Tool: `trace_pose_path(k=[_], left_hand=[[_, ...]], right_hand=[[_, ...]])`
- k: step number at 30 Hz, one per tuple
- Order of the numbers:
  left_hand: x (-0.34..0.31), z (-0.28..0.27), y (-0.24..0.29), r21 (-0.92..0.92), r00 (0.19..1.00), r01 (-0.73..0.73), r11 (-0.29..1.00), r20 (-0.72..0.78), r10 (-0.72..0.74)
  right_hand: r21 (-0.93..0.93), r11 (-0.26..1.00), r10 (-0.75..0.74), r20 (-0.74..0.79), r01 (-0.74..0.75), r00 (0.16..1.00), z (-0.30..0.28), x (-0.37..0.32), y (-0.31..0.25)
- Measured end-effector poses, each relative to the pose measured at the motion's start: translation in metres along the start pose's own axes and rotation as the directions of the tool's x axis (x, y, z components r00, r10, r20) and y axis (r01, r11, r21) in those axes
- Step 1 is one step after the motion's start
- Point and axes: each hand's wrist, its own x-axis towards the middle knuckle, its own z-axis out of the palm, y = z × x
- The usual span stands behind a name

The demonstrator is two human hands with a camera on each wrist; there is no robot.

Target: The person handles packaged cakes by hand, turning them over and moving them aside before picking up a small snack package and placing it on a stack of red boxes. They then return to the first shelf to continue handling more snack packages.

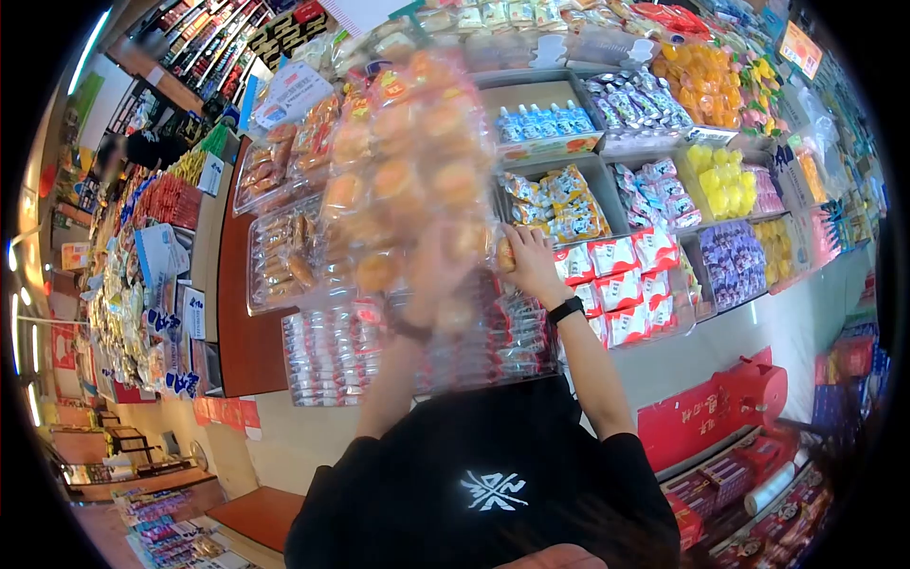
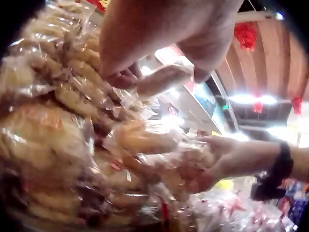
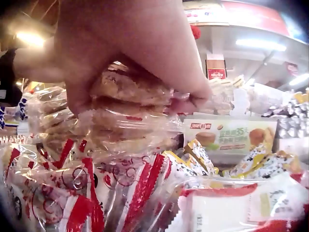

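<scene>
My left hand [image 1: 438,273], blurred in the head view, is over the near part of a tall pile of clear-wrapped round pastries [image 1: 393,178]. Seen from the left wrist, its thumb and fingers pinch one wrapped pastry [image 2: 164,81] above the pile. At the pile's right edge, my right hand [image 1: 533,258] grips wrapped pastries [image 3: 133,108] stacked on one another, thumb on one side and fingers on the other. Some of those fingers are hidden behind the stack in the right wrist view.
Red-and-white packets [image 1: 621,284] lie right of my right hand, beside a box of yellow-and-white packets [image 1: 559,204]. Rows of small wrapped packs [image 1: 332,356] fill a tray at the near edge. Trays of browned snacks [image 1: 282,251] stand on the left.
</scene>
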Motion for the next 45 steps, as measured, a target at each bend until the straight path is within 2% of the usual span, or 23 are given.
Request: trace_pose_path(k=[2,4,5,7,8,10,11,13,15,17,19,21,24,27,33,36,38,40,41,43,44,45], left_hand=[[-0.01,0.011,-0.002,-0.221,0.975,0.163,0.962,-0.112,-0.191],[-0.017,0.022,0.005,-0.422,0.95,0.172,0.89,-0.166,-0.263],[-0.018,0.019,0.026,-0.571,0.934,0.189,0.799,-0.147,-0.326],[-0.023,0.026,0.033,-0.601,0.938,0.165,0.782,-0.15,-0.313],[-0.029,0.036,0.021,-0.488,0.956,0.125,0.864,-0.174,-0.237],[-0.043,0.056,0.002,-0.414,0.954,0.141,0.899,-0.186,-0.236],[-0.051,0.065,-0.007,-0.459,0.932,0.2,0.866,-0.183,-0.312],[-0.048,0.066,0.006,-0.674,0.866,0.22,0.705,-0.198,-0.459],[-0.038,0.064,0.027,-0.917,0.773,0.084,0.389,-0.187,-0.607],[-0.067,0.078,-0.014,-0.886,0.727,0.241,0.396,-0.106,-0.678],[-0.067,0.072,-0.007,-0.921,0.706,0.274,0.276,-0.002,-0.708],[-0.065,0.065,0.006,-0.984,0.725,0.177,0.027,0.112,-0.679],[-0.06,0.062,0.002,-0.985,0.816,0.168,0.049,0.111,-0.568],[-0.05,0.063,-0.001,-0.984,0.824,0.176,-0.016,0.156,-0.545],[-0.043,0.063,0.01,-0.995,0.806,0.09,-0.038,0.095,-0.584],[-0.041,0.068,0.005,-0.996,0.746,0.089,-0.029,0.086,-0.661],[-0.04,0.065,0.012,-0.985,0.73,0.162,0.062,0.078,-0.679],[-0.042,0.07,0.009,-0.95,0.695,0.25,0.188,0.041,-0.718],[-0.046,0.078,-0.001,-0.916,0.667,0.303,0.265,0.006,-0.745],[-0.058,0.1,-0.035,-0.708,0.719,0.389,0.589,-0.167,-0.675],[-0.066,0.113,-0.058,-0.48,0.798,0.383,0.789,-0.259,-0.545],[-0.067,0.117,-0.062,-0.393,0.794,0.425,0.815,-0.27,-0.544]], right_hand=[[0.004,1.0,-0.023,-0.022,0.023,0.999,0.0,0.0,-0.003],[0.025,0.999,-0.041,-0.074,0.043,0.996,-0.009,0.002,-0.01],[0.016,1.0,-0.025,-0.046,0.026,0.999,-0.007,0.003,-0.01],[-0.008,1.0,0.007,0.01,-0.007,1.0,-0.003,0.006,-0.007],[-0.011,1.0,0.009,0.024,-0.009,1.0,-0.002,0.006,-0.005],[-0.016,1.0,0.009,0.057,-0.008,0.998,-0.003,0.006,-0.003],[0.006,1.0,0.023,0.081,-0.024,0.996,-0.006,0.006,-0.003],[0.051,0.997,0.049,0.121,-0.055,0.991,-0.014,0.008,-0.005],[0.082,0.995,0.039,0.129,-0.05,0.991,-0.009,0.006,0.002],[0.143,0.989,0.018,0.131,-0.037,0.991,-0.005,0.006,0.008],[0.232,0.973,-0.007,0.124,-0.022,0.992,-0.004,0.005,0.014],[0.247,0.969,-0.04,0.103,0.013,0.994,-0.001,0.005,0.018],[0.26,0.964,-0.066,0.06,0.048,0.996,0.009,0.007,0.02],[0.321,0.947,-0.047,0.063,0.025,0.997,0.008,0.009,0.019],[0.403,0.915,-0.012,0.11,-0.034,0.994,-0.008,0.011,0.024],[0.376,0.926,-0.019,0.138,-0.034,0.99,-0.027,0.009,0.032],[0.37,0.929,-0.019,0.113,-0.025,0.993,-0.041,0.005,0.037],[0.383,0.924,-0.006,0.053,-0.014,0.999,-0.056,-0.002,0.042],[0.386,0.919,0.06,0.068,-0.081,0.996,-0.062,-0.005,0.044],[0.429,0.902,0.066,-0.01,-0.055,0.998,-0.073,-0.007,0.04],[0.45,0.892,0.071,-0.049,-0.041,0.996,-0.079,-0.007,0.036],[0.379,0.925,0.028,-0.077,0.003,0.997,-0.087,-0.004,0.028]])
